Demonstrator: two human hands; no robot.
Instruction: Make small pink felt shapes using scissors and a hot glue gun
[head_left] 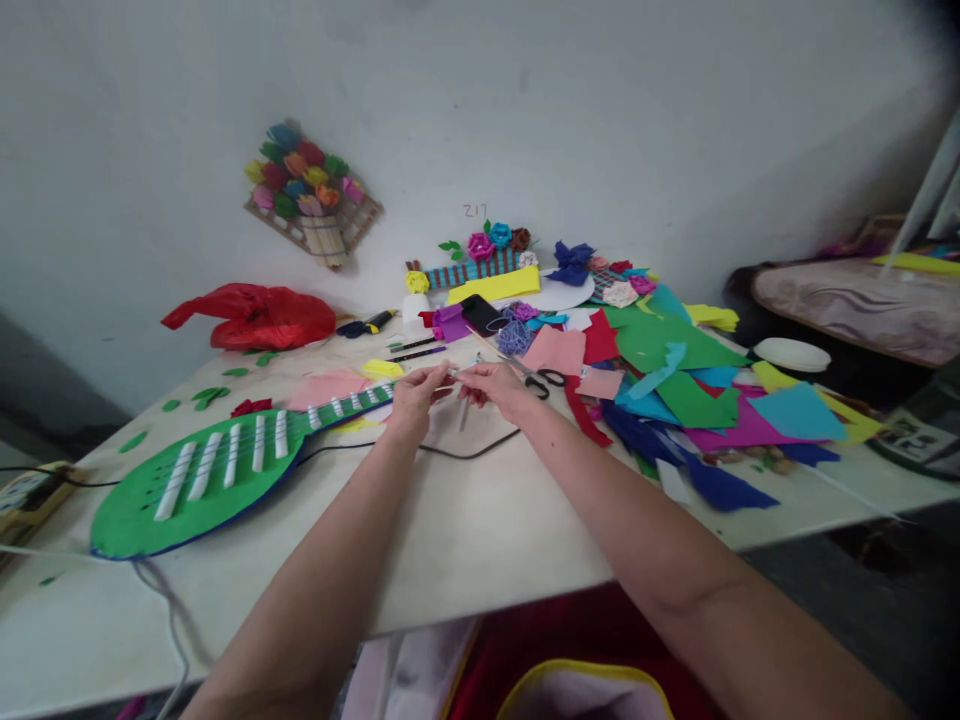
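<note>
1. At the far left, a yellowish power strip (30,500) lies on the white table (480,540).
2. Next comes a green lute-shaped craft (124,515) with white bars and blue strings, its neck reaching toward the left hand; a red plastic bag (274,318) lies behind it.
3. The left hand (420,398) is closed at the fingertips, pinching a small pale piece (453,372) above the middle of the table.
4. The right hand (491,388) meets it there, fingertips closed on the same piece, which is too small to identify.
5. Behind the hands lie a black phone (480,314) and tangled purple-blue yarn (514,338).
6. Black-handled scissors (553,378) lie just beside the right hand.
7. Farther right, colored paper scraps (667,340) overlap, near a white dish (792,354).
</note>
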